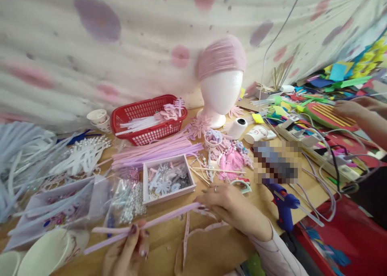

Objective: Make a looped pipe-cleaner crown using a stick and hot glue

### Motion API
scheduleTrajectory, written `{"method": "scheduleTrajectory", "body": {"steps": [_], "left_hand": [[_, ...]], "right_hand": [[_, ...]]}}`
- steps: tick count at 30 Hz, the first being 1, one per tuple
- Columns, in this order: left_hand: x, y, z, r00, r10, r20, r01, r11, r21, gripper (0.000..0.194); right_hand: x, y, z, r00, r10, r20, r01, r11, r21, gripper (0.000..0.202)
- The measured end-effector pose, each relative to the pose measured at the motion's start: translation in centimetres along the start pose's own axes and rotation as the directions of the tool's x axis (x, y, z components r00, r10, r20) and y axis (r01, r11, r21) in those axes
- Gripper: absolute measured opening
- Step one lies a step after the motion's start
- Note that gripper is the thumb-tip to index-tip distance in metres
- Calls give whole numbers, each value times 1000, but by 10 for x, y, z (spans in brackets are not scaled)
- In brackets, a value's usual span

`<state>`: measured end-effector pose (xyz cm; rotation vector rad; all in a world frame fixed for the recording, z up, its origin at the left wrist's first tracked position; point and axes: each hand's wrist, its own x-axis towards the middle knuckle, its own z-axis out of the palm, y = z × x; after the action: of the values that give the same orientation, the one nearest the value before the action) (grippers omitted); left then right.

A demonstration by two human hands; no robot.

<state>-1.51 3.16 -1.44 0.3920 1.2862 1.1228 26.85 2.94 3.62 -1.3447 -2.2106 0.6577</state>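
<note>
Two pale pink and lilac pipe cleaners [169, 214] stretch between my hands above the front of the table. My left hand [128, 245] pinches them toward one end, where the two tips part and stick out to the left. At the other end the fingers of my right hand [231, 207] close over them, hiding the tips. Behind them is a white box [145, 193] of beads and small trims. A pink measuring tape [185, 239] lies in loops below my right hand. Farther back is a pile of pink and lilac pipe cleaners [157, 151].
A red basket [145, 106] and a foam head [222, 90] with a pink cap stand at the back. A blue glue gun [282, 205] lies right, near cables. Paper cups [45, 251] sit front left. Another person's hands [352, 108] are at far right.
</note>
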Motion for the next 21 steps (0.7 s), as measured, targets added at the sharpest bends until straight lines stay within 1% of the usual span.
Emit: {"method": "scheduleTrajectory", "body": {"steps": [2,3,5,6,9,12,15,18,20,21], "left_hand": [[-5,5,11,999,23,-47,-24,999,-31,48],[-8,6,16,995,62,-82,-67,996,-60,49],[-14,6,24,983,141,-115,-156,979,-133,50],[-17,6,26,981,155,-119,-171,975,-141,50],[-21,3,24,976,176,-127,-195,967,-165,50],[-19,3,18,972,202,-121,-222,957,-185,49],[-16,5,14,972,216,-98,-230,958,-171,47],[-16,5,12,970,219,-102,-233,961,-148,44],[-18,4,12,969,221,-113,-236,962,-140,42],[-20,2,12,968,222,-116,-237,962,-137,41]], "right_hand": [[-7,0,-1,998,54,13,-54,998,19,31],[-11,0,0,997,71,6,-71,997,24,32],[-20,3,4,997,77,-19,-77,996,38,32],[-26,4,7,997,69,-29,-68,996,49,32],[-39,8,12,998,50,-37,-47,996,74,32],[-46,9,9,997,58,-40,-56,996,64,35],[-46,11,2,995,84,-55,-83,996,29,39],[-44,17,-2,992,112,-63,-113,994,-9,40],[-44,20,-4,992,98,-81,-102,994,-47,39],[-44,20,-3,991,74,-112,-84,993,-88,38]]}}
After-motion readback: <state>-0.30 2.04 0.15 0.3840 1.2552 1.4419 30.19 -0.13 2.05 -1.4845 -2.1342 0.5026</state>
